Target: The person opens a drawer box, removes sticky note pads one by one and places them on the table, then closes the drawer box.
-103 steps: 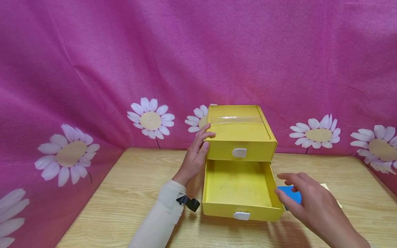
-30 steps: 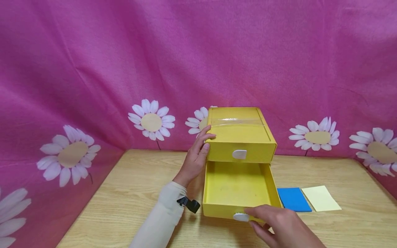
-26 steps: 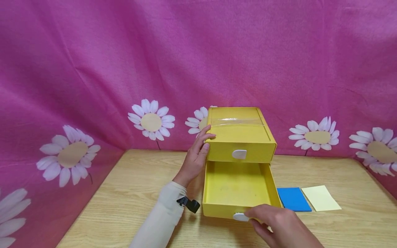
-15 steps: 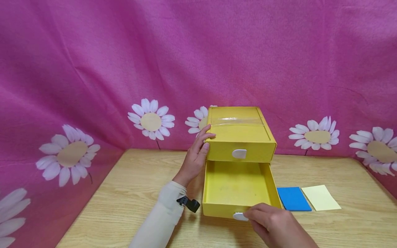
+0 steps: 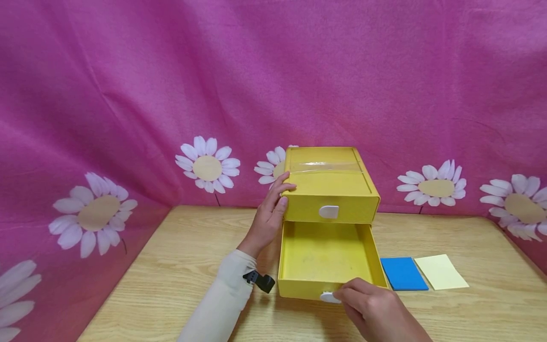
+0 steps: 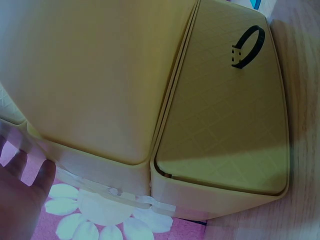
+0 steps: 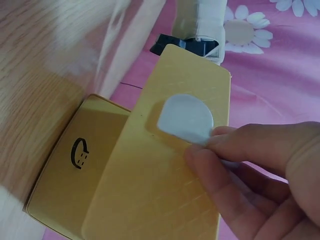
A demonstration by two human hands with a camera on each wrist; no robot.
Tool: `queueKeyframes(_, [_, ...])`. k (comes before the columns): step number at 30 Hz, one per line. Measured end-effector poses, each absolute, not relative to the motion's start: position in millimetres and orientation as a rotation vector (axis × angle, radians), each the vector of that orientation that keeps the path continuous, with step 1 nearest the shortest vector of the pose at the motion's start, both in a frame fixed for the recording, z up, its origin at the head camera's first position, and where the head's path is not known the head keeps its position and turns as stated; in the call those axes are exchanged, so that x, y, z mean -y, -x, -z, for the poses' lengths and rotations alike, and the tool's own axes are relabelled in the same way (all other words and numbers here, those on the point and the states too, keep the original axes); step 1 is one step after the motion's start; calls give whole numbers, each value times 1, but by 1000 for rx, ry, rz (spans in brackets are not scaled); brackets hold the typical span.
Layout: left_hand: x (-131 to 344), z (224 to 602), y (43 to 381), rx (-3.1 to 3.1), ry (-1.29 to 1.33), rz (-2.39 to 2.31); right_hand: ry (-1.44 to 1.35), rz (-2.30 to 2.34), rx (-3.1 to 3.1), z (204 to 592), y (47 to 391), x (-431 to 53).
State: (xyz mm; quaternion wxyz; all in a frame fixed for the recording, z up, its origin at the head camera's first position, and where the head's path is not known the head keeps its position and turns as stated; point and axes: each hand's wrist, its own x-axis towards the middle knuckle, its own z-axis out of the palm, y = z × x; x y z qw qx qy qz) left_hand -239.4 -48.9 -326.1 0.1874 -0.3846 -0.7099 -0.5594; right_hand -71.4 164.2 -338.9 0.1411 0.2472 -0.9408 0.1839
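Note:
A yellow two-drawer box point(image 5: 326, 183) stands on the wooden table, its lower drawer point(image 5: 326, 254) pulled out with a bare inside. My left hand point(image 5: 267, 221) rests on the box's upper left edge, fingers over the top and thumb along the front corner. In the left wrist view, that hand point(image 6: 20, 200) shows only in part, at the lower left. At the lower drawer's front, my right hand point(image 5: 376, 308) pinches the white handle tab point(image 5: 328, 297) between thumb and fingers. The right wrist view shows this tab point(image 7: 186, 117) close up.
Right of the drawer lie a blue pad point(image 5: 404, 273) and a pale yellow pad of notes point(image 5: 442, 272), side by side on the table point(image 5: 192, 247). A pink cloth point(image 5: 273, 71) with white daisies hangs behind. A black strap point(image 5: 259, 281) sits on my left sleeve.
My right hand has come from in front of the blue pad to the lower drawer's front and taken hold of its white handle tab. The left hand and the drawer look unmoved.

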Motion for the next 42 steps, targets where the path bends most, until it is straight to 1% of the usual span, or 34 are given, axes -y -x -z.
queueKeyframes(6, [49,327,240,2003,1078,1568,-688,-496,2673,339,71,-163])
queueKeyframes(19, [48,327,240,2017,1072,1568,-852,-475,2330,352,82,-168])
queueKeyframes(25, [48,329,242,1994,1080,1566,-866,-478,2248,356,87,-171])
queueKeyframes(32, [48,352,265,1977,1088,1546,-838,-446,2253,355,90,-172])
queueKeyframes(42, [49,354,269,1988,1091,1552,-809,-468,2255,353,93,-170])
